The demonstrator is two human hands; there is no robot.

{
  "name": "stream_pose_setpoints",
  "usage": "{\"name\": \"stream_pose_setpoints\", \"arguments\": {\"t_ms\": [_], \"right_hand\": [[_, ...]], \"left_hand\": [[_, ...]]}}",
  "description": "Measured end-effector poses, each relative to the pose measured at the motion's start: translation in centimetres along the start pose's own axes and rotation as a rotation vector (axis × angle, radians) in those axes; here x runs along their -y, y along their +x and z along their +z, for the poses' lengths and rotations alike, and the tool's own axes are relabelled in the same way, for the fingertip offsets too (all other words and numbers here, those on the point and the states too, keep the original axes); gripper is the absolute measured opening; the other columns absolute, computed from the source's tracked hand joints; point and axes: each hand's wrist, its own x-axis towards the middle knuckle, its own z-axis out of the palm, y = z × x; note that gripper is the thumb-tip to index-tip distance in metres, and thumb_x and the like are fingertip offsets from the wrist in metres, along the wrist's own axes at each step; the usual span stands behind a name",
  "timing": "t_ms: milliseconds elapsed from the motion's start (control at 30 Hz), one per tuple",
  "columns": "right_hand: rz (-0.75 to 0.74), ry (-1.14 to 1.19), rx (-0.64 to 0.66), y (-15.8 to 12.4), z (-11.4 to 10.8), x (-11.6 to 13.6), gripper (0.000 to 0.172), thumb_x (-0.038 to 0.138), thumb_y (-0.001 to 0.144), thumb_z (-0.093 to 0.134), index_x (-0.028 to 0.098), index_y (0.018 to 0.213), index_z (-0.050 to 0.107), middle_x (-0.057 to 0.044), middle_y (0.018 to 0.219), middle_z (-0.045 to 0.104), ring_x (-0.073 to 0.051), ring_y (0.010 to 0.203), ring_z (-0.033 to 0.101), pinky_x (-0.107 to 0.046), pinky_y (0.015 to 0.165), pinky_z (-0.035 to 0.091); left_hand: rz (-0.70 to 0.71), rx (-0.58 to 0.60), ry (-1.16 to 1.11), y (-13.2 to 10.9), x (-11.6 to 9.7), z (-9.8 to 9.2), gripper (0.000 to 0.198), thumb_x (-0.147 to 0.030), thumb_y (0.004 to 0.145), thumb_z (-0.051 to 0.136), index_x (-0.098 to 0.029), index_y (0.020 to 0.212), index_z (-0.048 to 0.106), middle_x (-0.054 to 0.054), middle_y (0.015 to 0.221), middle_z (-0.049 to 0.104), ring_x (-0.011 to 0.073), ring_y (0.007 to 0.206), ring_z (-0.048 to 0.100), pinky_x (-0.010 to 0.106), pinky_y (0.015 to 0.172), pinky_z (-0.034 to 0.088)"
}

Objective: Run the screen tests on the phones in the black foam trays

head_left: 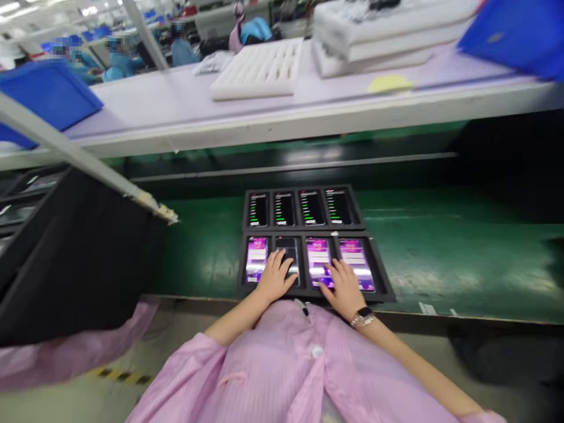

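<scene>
A black tray (382, 283) on the green belt holds several phones; three glow purple and one (288, 249) has a dark screen. My left hand (275, 276) lies flat on the dark phone, fingers spread. Wearing a wristwatch, my right hand (343, 288) rests with fingers stretched over a purple-lit phone (318, 258), beside another lit phone (356, 261). A lit phone (256, 258) sits left of my left hand. Behind it, a second black tray (304, 189) carries several phones showing dark screens with green lines.
The green conveyor belt (440, 252) runs left to right. A black stack of trays (66, 258) stands at left. The shelf above holds white foam trays (259, 70) and blue bins (48, 97). Other people work in the far background.
</scene>
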Motion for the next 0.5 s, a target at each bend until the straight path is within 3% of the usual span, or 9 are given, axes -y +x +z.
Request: {"name": "stream_pose_setpoints", "arguments": {"t_ms": [167, 300, 433, 500], "right_hand": [[-0.058, 0.020, -0.077, -2.6, 0.7, -1.3, 0.055, 0.049, 0.101, 0.046, 0.011, 0.137, 0.061, -0.024, 0.150, 0.056, -0.038, 0.148, 0.042, -0.063, 0.121, 0.035], [-0.071, 0.044, -0.069, -2.9, 0.2, -1.0, 0.056, 0.050, 0.101, 0.045, 0.011, 0.137, 0.058, -0.025, 0.149, 0.057, -0.040, 0.148, 0.042, -0.064, 0.119, 0.037], [-0.120, 0.052, -0.002, -2.7, -0.1, -1.1, 0.059, 0.054, 0.102, 0.044, 0.011, 0.142, 0.053, -0.026, 0.150, 0.054, -0.042, 0.151, 0.039, -0.067, 0.120, 0.035], [-0.158, 0.056, 0.040, -2.7, -0.1, -1.5, 0.060, 0.054, 0.102, 0.044, 0.012, 0.143, 0.052, -0.025, 0.151, 0.053, -0.043, 0.151, 0.038, -0.068, 0.120, 0.034]], "left_hand": [[-0.035, 0.036, -0.026, -5.2, 0.5, -0.8, 0.043, -0.039, 0.102, 0.064, -0.019, 0.140, 0.064, 0.017, 0.158, 0.053, 0.0359, 0.153, 0.044, 0.060, 0.126, 0.041], [-0.056, 0.060, -0.124, -7.5, 0.4, -1.6, 0.035, -0.032, 0.105, 0.055, -0.019, 0.134, 0.068, 0.016, 0.154, 0.057, 0.0316, 0.151, 0.046, 0.056, 0.127, 0.042], [-0.026, 0.209, -0.269, -10.2, 0.3, -1.9, 0.034, -0.027, 0.108, 0.045, -0.019, 0.125, 0.073, 0.013, 0.141, 0.069, 0.0238, 0.134, 0.062, 0.043, 0.120, 0.050], [-0.081, 0.258, -0.339, -11.8, -0.1, -1.4, 0.033, -0.027, 0.107, 0.046, -0.019, 0.125, 0.073, 0.011, 0.133, 0.073, 0.0228, 0.126, 0.067, 0.040, 0.116, 0.053]]}}
